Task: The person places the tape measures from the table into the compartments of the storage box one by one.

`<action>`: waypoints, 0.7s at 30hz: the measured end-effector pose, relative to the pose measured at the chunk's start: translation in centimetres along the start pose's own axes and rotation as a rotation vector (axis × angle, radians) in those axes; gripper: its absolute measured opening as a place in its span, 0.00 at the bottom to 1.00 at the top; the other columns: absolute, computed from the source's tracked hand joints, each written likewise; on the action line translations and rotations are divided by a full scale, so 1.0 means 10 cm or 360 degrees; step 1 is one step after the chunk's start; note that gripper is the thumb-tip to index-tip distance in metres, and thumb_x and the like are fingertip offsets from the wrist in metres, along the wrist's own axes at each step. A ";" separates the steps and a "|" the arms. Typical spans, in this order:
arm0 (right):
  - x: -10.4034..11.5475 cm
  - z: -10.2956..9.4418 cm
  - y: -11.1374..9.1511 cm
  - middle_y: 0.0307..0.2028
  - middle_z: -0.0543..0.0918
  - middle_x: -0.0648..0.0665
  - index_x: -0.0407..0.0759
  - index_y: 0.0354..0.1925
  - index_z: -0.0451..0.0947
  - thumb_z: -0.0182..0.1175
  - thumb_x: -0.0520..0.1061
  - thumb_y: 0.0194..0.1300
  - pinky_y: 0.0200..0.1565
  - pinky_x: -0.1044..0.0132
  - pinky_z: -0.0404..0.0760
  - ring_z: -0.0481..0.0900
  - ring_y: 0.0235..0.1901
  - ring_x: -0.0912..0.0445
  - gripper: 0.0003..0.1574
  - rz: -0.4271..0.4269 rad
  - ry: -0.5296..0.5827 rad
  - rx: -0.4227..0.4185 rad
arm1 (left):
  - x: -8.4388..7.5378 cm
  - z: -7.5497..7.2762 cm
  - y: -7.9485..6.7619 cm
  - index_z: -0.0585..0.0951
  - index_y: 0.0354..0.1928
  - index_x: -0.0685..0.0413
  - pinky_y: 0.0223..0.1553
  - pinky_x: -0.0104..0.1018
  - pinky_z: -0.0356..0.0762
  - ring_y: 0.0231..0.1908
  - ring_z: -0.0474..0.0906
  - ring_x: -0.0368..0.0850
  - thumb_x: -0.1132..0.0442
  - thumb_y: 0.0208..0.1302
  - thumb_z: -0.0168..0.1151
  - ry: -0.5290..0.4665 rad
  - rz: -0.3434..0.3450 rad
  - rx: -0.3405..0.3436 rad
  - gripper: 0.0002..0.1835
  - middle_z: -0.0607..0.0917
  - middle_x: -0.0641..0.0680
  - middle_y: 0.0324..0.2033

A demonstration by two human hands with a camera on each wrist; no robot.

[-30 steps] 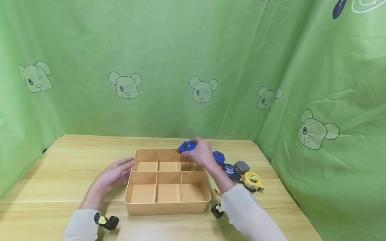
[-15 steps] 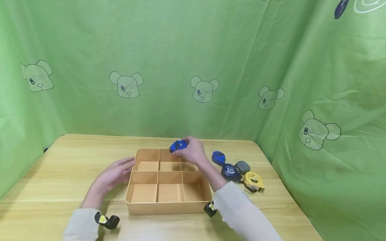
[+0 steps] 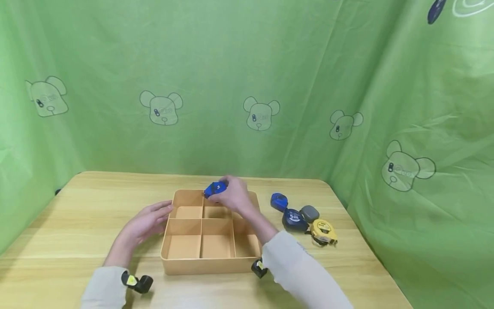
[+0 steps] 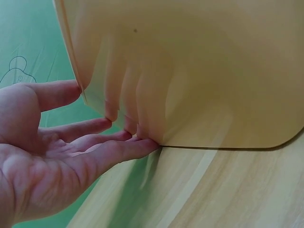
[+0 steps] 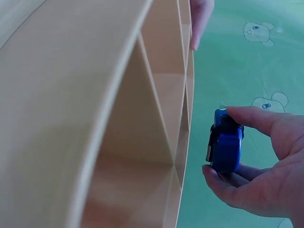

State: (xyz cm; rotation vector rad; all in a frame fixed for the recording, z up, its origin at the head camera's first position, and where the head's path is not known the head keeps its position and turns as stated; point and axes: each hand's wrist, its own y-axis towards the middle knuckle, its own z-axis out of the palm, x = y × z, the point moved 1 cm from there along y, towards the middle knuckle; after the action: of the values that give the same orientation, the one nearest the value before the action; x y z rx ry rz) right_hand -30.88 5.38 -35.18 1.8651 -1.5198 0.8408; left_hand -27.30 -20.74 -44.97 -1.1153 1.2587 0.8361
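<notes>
A blue tape measure [image 3: 215, 189] is pinched between the thumb and fingers of my right hand [image 3: 233, 196], above the back middle compartment of a tan divided box [image 3: 216, 267]. The right wrist view shows that tape measure [image 5: 227, 142] edge-on, apart from the box rim. My left hand [image 3: 148, 223] touches the outside of the box's left wall. In the left wrist view its fingers [image 4: 109, 151] are nearly straight, their tips against the wall [image 4: 213, 85]. The compartments that show hold nothing; the right hand and forearm partly hide those at the right.
Right of the box on the wooden table [image 3: 115, 189] lie a second blue tape measure [image 3: 279, 201], a dark blue one [image 3: 295, 219], a grey rounded one [image 3: 309, 213] and a yellow one [image 3: 323, 231]. A green curtain [image 3: 216, 86] hangs behind and along the sides.
My right hand has carried the blue tape measure leftward, from over the back right compartment to over the back middle one. The left hand has stayed at the box wall.
</notes>
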 end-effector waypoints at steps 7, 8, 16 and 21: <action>0.06 0.11 -0.01 0.56 0.83 0.34 0.34 0.61 0.76 0.82 0.45 0.45 0.54 0.55 0.87 0.84 0.53 0.42 0.46 -0.0009 -0.0011 0.0024 | 0.01 -0.01 0.00 0.47 0.79 0.67 0.73 0.62 0.59 0.75 0.53 0.71 0.52 0.80 0.47 -0.0008 0.0012 0.0009 0.38 0.57 0.72 0.76; 0.06 0.13 -0.01 0.56 0.83 0.35 0.34 0.61 0.76 0.82 0.45 0.45 0.55 0.55 0.87 0.84 0.53 0.42 0.46 -0.0008 -0.0011 0.0030 | 0.01 -0.01 0.00 0.46 0.79 0.67 0.73 0.62 0.60 0.75 0.54 0.71 0.52 0.81 0.47 -0.0004 0.0016 0.0018 0.38 0.57 0.72 0.76; 0.13 0.22 0.01 0.56 0.84 0.37 0.37 0.61 0.77 0.82 0.47 0.46 0.55 0.57 0.87 0.83 0.54 0.43 0.45 -0.0010 -0.0084 0.0034 | 0.02 -0.01 0.00 0.46 0.79 0.67 0.72 0.62 0.62 0.74 0.57 0.70 0.50 0.80 0.49 -0.0018 0.0014 0.0025 0.40 0.59 0.72 0.74; 0.17 0.25 0.01 0.54 0.84 0.38 0.38 0.60 0.78 0.82 0.48 0.45 0.55 0.57 0.86 0.82 0.53 0.44 0.44 0.0002 -0.0123 0.0014 | 0.00 -0.01 0.00 0.47 0.79 0.66 0.73 0.62 0.62 0.73 0.59 0.70 0.49 0.79 0.51 -0.0017 0.0006 0.0018 0.42 0.61 0.72 0.74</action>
State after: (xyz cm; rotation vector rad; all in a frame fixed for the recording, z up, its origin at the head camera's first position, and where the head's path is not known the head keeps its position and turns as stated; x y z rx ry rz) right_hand -30.44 2.37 -35.46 1.9233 -1.5664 0.7856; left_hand -27.31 -20.87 -44.98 -1.0984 1.2556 0.8358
